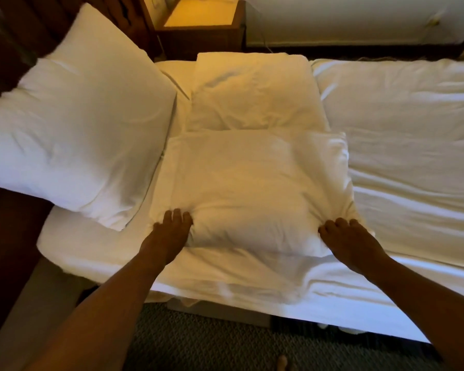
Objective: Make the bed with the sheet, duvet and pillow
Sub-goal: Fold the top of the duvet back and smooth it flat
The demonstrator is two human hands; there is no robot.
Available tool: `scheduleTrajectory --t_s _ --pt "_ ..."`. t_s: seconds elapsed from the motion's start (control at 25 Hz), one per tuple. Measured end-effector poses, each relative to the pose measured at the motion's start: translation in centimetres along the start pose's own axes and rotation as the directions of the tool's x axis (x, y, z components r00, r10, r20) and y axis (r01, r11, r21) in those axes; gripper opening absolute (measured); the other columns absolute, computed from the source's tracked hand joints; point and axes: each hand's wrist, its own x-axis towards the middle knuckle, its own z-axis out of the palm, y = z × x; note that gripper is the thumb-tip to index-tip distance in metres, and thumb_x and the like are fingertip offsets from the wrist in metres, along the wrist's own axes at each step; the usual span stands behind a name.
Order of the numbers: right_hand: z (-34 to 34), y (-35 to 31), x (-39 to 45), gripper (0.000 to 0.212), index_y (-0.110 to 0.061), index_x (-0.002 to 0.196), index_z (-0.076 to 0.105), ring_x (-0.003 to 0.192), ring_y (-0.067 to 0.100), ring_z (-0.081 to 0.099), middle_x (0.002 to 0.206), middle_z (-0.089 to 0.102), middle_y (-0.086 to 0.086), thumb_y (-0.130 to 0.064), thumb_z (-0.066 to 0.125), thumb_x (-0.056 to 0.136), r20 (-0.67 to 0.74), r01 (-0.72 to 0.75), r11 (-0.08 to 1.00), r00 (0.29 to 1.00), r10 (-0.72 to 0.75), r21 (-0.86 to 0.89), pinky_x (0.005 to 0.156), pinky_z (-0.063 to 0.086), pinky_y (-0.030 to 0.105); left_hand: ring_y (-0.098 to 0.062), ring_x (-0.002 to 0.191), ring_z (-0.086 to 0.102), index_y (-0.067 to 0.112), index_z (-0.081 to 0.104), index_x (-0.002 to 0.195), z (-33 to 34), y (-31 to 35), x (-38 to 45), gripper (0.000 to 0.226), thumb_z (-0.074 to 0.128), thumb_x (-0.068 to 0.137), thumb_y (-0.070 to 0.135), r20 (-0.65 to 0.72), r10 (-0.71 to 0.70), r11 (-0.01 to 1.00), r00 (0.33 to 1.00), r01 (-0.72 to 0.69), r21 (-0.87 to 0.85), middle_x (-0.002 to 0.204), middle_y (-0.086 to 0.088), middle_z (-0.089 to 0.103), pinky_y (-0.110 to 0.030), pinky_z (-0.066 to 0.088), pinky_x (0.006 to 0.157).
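A white folded duvet [252,180] lies across the head part of the bed, with a second folded layer [255,92] behind it. My left hand [169,231] grips its near left corner, fingers curled into the fabric. At the near right corner my right hand [348,239] is bunching the cloth. A large white pillow [75,129] leans against the dark headboard on the left. The white sheet [402,135] covers the mattress to the right, lightly wrinkled.
A wooden nightstand [201,20] stands beyond the bed at the top, lit yellow, with a cable beside it. Dark patterned carpet [198,341] lies at my feet. A pale wall with a skirting board runs along the far side.
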Motion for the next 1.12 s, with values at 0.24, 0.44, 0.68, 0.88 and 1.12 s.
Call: scheduleTrajectory --t_s 0.24,0.44,0.68,0.88,1.12 --pt "-7.3 -0.1 -2.7 0.03 -0.009 0.067 0.065 0.044 0.03 0.052 0.057 0.053 0.008 -0.001 0.082 0.043 0.085 -0.069 0.998 0.994 0.068 0.013 0.038 0.041 0.035 -0.037 0.14 0.028 0.006 0.017 0.149 -4.5 -0.7 -5.5 0.051 0.033 0.101 0.014 0.032 0.03 1.0 0.999 -0.03 0.001 0.152 -0.022 0.023 -0.048 0.044 0.101" --pt "-13.9 -2.5 -8.1 0.038 -0.011 0.064 0.067 0.04 0.027 0.051 0.053 0.051 0.011 -0.005 0.088 0.033 0.272 -0.053 0.995 0.962 0.028 0.087 0.033 0.038 0.034 -0.037 0.134 0.038 0.008 0.022 0.148 -7.7 -1.3 -13.4 0.052 0.041 0.1 0.014 0.123 0.111 0.992 0.986 -0.102 -0.073 0.147 -0.02 0.032 -0.045 0.04 0.105" --pt "-23.2 -5.5 -14.8 0.055 -0.013 0.143 0.037 0.111 0.032 0.057 0.129 0.052 0.013 -0.025 0.055 0.092 0.556 -0.008 0.996 0.83 -0.042 0.088 0.087 0.049 0.043 -0.033 0.134 0.037 0.013 0.014 0.152 -10.8 -2.3 -24.6 0.06 0.042 0.1 0.017 0.28 0.224 0.971 0.934 -0.188 -0.148 0.15 -0.016 0.033 -0.042 0.035 0.107" --pt "-27.7 -8.0 -18.9 0.055 -0.019 0.149 0.023 0.128 0.031 0.045 0.143 0.041 0.008 -0.021 0.043 0.097 0.711 -0.14 0.979 0.703 -0.006 0.146 0.106 0.037 0.041 -0.032 0.129 0.044 0.012 0.028 0.148 -11.7 -1.1 -30.4 0.052 0.043 0.099 0.02 0.254 0.249 0.967 0.935 -0.227 -0.113 0.142 -0.015 0.043 -0.042 0.038 0.105" --pt "-28.3 -9.4 -20.3 0.043 -0.02 0.142 0.041 0.127 0.028 0.047 0.14 0.048 0.009 -0.02 0.043 0.098 0.717 -0.258 0.948 0.696 0.047 0.187 0.107 0.037 0.038 -0.03 0.134 0.039 0.015 0.029 0.149 -13.1 -1.2 -32.5 0.059 0.053 0.095 0.016 0.316 0.278 0.96 0.907 -0.253 -0.119 0.147 -0.014 0.038 -0.041 0.036 0.109"
